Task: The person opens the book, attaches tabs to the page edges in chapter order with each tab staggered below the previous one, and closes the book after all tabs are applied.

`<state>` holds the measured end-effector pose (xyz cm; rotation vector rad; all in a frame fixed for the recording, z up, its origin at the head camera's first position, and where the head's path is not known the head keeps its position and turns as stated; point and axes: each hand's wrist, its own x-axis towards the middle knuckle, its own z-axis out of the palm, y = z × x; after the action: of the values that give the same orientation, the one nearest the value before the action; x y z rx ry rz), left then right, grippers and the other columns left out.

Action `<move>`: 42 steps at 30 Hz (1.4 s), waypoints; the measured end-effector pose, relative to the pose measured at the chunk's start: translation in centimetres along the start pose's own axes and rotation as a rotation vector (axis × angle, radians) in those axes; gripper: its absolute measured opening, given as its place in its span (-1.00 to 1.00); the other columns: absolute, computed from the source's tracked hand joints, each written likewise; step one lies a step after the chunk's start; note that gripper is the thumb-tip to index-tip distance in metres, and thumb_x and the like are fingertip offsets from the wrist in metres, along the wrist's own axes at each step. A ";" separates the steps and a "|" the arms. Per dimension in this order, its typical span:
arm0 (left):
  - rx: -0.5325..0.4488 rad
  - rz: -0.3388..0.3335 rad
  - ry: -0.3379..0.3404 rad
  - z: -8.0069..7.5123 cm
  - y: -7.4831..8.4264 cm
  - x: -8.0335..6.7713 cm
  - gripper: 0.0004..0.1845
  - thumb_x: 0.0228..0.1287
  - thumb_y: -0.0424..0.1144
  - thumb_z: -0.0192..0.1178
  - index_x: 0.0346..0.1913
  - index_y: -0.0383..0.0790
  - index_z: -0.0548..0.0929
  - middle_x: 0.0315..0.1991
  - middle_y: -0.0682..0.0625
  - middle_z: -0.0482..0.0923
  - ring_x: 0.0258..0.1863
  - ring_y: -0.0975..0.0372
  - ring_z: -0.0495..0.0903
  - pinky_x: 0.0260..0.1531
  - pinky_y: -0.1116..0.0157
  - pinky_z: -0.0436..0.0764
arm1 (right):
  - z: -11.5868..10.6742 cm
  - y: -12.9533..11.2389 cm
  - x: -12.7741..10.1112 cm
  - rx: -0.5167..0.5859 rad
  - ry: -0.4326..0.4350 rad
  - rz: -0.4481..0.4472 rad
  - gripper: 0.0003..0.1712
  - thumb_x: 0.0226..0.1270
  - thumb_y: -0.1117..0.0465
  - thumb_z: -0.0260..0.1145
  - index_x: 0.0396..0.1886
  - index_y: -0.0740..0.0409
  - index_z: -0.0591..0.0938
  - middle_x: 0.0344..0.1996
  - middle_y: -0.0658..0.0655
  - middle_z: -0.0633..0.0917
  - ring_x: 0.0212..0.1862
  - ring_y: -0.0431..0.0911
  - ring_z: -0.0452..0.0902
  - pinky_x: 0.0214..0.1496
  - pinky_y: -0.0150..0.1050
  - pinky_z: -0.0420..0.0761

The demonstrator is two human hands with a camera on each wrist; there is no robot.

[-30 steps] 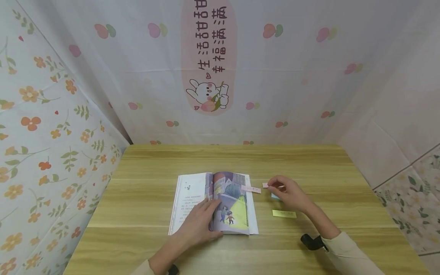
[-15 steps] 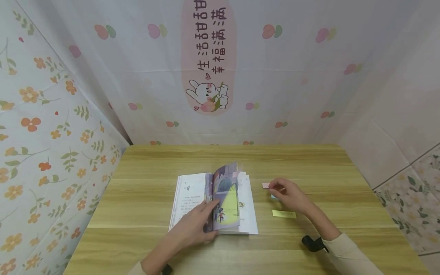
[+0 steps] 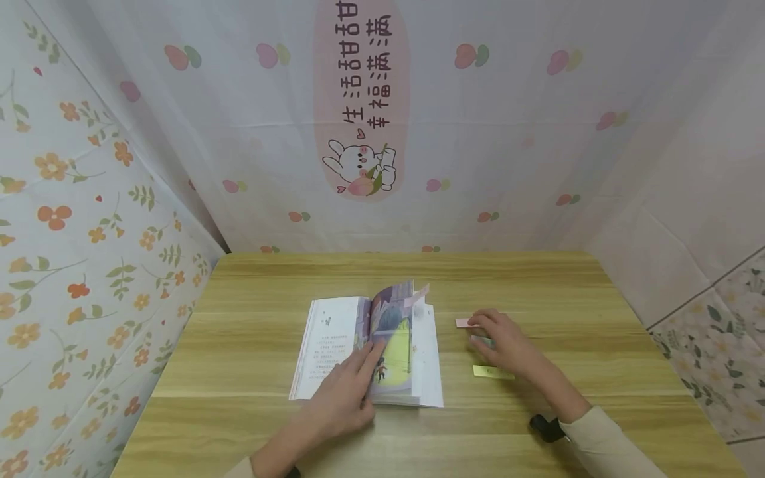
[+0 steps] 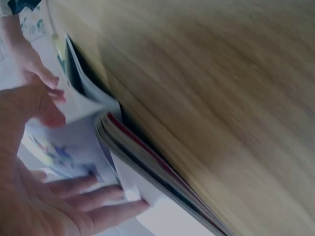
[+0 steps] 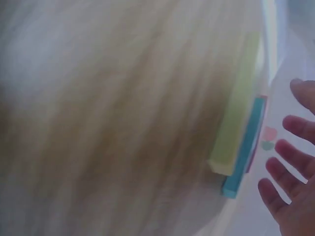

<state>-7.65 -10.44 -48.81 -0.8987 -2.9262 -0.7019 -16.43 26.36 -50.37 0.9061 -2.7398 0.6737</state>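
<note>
An open picture book (image 3: 325,332) lies mid-table in the head view. My left hand (image 3: 343,392) rests on it, fingers stretched along the gutter beside the illustrated page (image 3: 397,358). That page stands partly raised off the white pages beneath it. A pink sticky strip (image 3: 418,296) clings near its top outer edge and sticks up past it. My right hand (image 3: 508,345) hovers with spread fingers over the sticky-note pads. Of these, the pink pad (image 3: 463,323) and blue pad (image 5: 244,150) are partly covered by the hand in the head view; the yellow pad (image 3: 493,372) lies nearer.
The wooden table (image 3: 257,365) extends on all sides of the book. Behind it hangs a white printed curtain (image 3: 239,133), and a floral cloth (image 3: 78,292) hangs at the left. A black wrist strap (image 3: 546,429) sits by the right sleeve.
The illustrated page, flat a second ago, has lifted toward the left with its pink strip. My right fingers have spread from their bunched pose at the pink pad. The book has shifted slightly.
</note>
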 end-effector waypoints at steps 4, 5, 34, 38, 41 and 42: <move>-0.016 -0.072 -0.013 0.6 0.7 0.2 0.09 0.02 -0.36 0.23 0.65 -0.12 -0.07 0.50 -0.36 0.15 0.35 -0.30 0.31 0.09 -0.35 0.42 | 0.3 0.1 -0.7 -0.068 -0.046 0.021 -0.51 0.34 0.14 0.46 0.18 0.23 0.60 0.17 0.31 0.55 0.20 0.31 0.45 0.17 0.32 0.42; -0.022 -0.090 -0.016 0.7 0.9 0.3 0.08 0.04 -0.36 0.21 0.65 -0.12 -0.07 0.50 -0.37 0.13 0.35 -0.33 0.29 0.08 -0.39 0.40 | 0.4 0.2 -0.9 -0.073 -0.066 0.032 -0.48 0.35 0.10 0.45 0.22 0.21 0.58 0.21 0.32 0.53 0.23 0.32 0.42 0.20 0.33 0.39; -0.332 -0.355 0.138 -2.7 1.5 0.8 -0.22 0.26 -0.35 0.01 0.57 -0.31 0.08 -0.47 -0.01 0.55 -0.70 0.29 0.30 -0.74 0.27 0.32 | -0.8 -0.7 -0.9 -0.013 -0.258 0.108 -0.37 0.40 0.09 0.42 0.36 0.22 0.48 0.36 0.40 0.38 0.35 0.39 0.26 0.25 0.33 0.38; -0.380 -0.363 0.176 -3.9 0.8 0.4 -0.27 0.24 -0.41 0.02 0.51 -0.29 0.19 -0.60 0.08 0.49 -0.73 0.33 0.29 -0.76 0.31 0.30 | -1.1 -1.0 -0.7 -0.031 -0.281 0.108 -0.37 0.40 0.09 0.41 0.36 0.23 0.48 0.36 0.41 0.37 0.34 0.41 0.27 0.25 0.33 0.37; -0.438 -0.337 0.218 -4.6 0.0 0.2 -0.40 0.26 -0.49 0.05 0.40 -0.32 0.36 -0.43 0.00 0.66 -0.64 0.30 0.50 -0.69 0.36 0.46 | -1.1 -1.2 -0.5 -0.038 -0.289 0.097 -0.36 0.41 0.09 0.41 0.38 0.23 0.47 0.36 0.42 0.37 0.34 0.41 0.27 0.24 0.32 0.38; -0.477 -0.328 0.223 -4.8 -0.3 0.1 -0.45 0.28 -0.52 0.06 0.36 -0.34 0.41 -0.35 -0.04 0.69 -0.59 0.26 0.58 -0.65 0.37 0.53 | -1.1 -1.2 -0.5 -0.038 -0.288 0.095 -0.35 0.40 0.10 0.41 0.39 0.23 0.46 0.36 0.42 0.37 0.33 0.41 0.28 0.24 0.32 0.39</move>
<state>-8.51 -12.57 -44.55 -0.3077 -2.7687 -1.4547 -15.31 26.31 -49.07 0.9354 -3.0543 0.5418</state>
